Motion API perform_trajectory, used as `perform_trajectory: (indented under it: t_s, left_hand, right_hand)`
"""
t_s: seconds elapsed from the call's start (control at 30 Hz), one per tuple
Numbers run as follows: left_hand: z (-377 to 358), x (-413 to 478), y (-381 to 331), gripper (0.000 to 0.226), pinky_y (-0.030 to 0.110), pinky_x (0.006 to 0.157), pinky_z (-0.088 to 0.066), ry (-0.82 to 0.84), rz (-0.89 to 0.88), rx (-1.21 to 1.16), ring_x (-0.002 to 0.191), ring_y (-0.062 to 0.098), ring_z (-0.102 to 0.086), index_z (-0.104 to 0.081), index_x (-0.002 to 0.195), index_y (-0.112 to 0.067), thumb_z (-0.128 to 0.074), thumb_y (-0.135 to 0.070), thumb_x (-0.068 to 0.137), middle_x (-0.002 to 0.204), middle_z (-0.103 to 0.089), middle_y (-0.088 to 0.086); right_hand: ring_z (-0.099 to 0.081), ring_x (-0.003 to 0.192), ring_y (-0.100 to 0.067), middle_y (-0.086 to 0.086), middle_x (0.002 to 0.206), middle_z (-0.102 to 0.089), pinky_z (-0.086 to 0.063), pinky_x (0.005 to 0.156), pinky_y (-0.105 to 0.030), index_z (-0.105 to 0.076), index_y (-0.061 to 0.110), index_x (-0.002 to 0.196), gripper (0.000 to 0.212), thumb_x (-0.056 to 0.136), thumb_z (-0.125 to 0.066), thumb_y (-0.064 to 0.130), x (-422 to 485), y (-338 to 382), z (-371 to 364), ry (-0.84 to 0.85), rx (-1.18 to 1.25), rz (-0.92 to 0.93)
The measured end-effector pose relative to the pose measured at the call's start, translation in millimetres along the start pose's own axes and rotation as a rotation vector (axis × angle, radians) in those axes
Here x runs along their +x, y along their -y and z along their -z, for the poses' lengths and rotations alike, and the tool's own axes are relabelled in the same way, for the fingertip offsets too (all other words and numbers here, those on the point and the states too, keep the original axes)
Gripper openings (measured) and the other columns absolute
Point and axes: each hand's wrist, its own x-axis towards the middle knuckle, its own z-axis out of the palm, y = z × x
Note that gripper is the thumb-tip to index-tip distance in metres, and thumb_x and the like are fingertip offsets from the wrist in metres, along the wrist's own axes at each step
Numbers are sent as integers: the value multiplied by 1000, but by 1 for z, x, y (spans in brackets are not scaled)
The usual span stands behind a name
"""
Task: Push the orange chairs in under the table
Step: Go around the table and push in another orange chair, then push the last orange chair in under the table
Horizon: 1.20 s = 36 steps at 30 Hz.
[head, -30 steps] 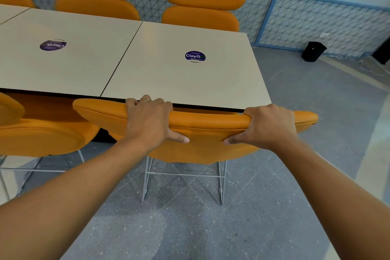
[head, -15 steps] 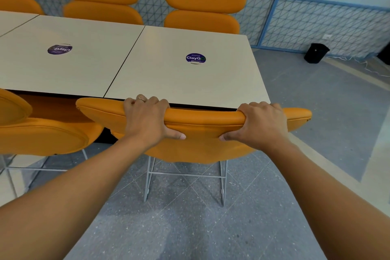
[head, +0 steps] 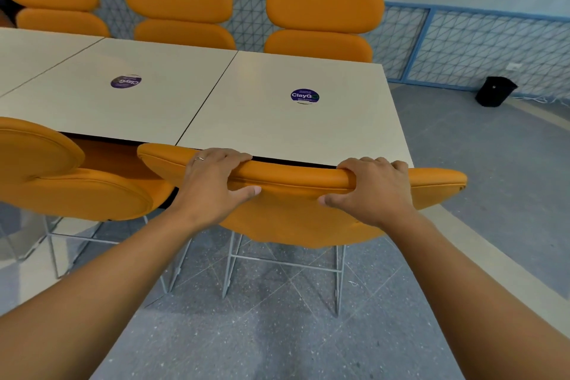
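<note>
1. Fingers (head: 226, 156) of the left hand (head: 212, 183) were curled close together over the top of the backrest of the orange chair (head: 293, 182). The thumb was pressed on its rear face.
2. The right hand (head: 374, 190) gripped the same backrest in the same manner, with its fingers (head: 371, 162) hooked over the top edge and its thumb behind.
3. Against one second before, the grip had not changed. Neither hand had slid along the backrest.
4. What had changed was the chair. Its backrest had come closer to the near edge of the table (head: 277, 126), and only a thin dark strip was visible between the two hands. The view had also shifted a little, so part of this difference may come from the camera.
5. The seat was hidden, and I judge it was already under the tabletop. The wire legs (head: 283, 268) stood at the near side, and the right end of the backrest reached past the table corner.
6. I judge that this chair was almost pushed in, so only a short push or a release remained. The neighbour chair (head: 61, 182) on the left stood at a similar depth.
</note>
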Motion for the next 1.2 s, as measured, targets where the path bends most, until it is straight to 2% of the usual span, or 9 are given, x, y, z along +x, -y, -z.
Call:
perform_trajectory:
  t_s: [0.07,0.17,0.33,0.5,0.67,0.8,0.97,1.03,1.2]
  left_hand:
    - [5,-7,0,57,40,109,-31,-35,8,-39,129,20,-39,-55,133,-27,-69,-48,82,136,-53,-3]
    - [16,-16,3,50,39,104,-35,-62,24,-67,126,20,-41,-57,130,-28,-69,-43,83,132,-56,-3]
    - [43,-42,28,46,43,105,-37,-86,84,-77,127,21,-41,-57,128,-34,-67,-44,84,133,-55,-2]
    - [76,-79,81,46,42,100,-41,-103,141,-61,121,21,-46,-57,126,-35,-68,-46,83,128,-58,-4]
    - [117,-130,150,44,44,101,-40,-110,201,-52,122,22,-49,-62,123,-31,-70,-45,82,127,-61,-3]
    - [147,-169,206,34,37,98,-41,-116,226,-76,118,19,-52,-66,114,-29,-71,-41,83,120,-64,-5]
    - [177,-206,267,33,27,88,-40,-124,236,-68,108,12,-55,-68,112,-25,-72,-39,83,115,-66,-3]
    - [191,-216,288,32,29,90,-42,-133,246,-67,108,13,-56,-68,112,-26,-71,-39,83,115,-66,-2]
    - [221,-225,330,31,44,96,-46,-153,294,-42,112,18,-56,-66,111,-32,-69,-45,83,115,-66,-5]
  right_hand:
    - [-55,114,-20,7,120,-65,-32,101,-44,-57,36,130,66,78,-59,77,-2,11,3,7,83,20]
    - [-55,117,-21,6,126,-64,-36,100,-44,-58,34,131,57,85,-61,66,-5,30,11,-10,175,50]
    - [-59,116,-18,8,126,-67,-48,98,-41,-62,29,130,48,89,-66,53,-15,71,22,-36,318,132]
    - [-61,114,-13,9,124,-68,-51,93,-35,-64,28,128,43,89,-69,46,-26,134,14,6,408,184]
    - [-61,112,-13,11,124,-67,-51,92,-35,-63,31,129,45,88,-70,48,-41,220,-6,90,403,249]
    - [-62,113,-15,11,124,-67,-53,94,-41,-65,31,127,44,87,-72,48,-53,288,-25,139,423,273]
    - [-60,113,-15,8,123,-67,-52,91,-37,-63,27,130,46,89,-71,46,-63,367,-47,183,418,324]
    - [-60,110,-13,7,122,-68,-51,91,-35,-63,27,129,44,89,-71,46,-65,394,-53,189,417,345]
    - [-62,112,-14,10,123,-67,-52,96,-41,-63,30,129,45,88,-70,49,-53,448,-53,187,415,367]
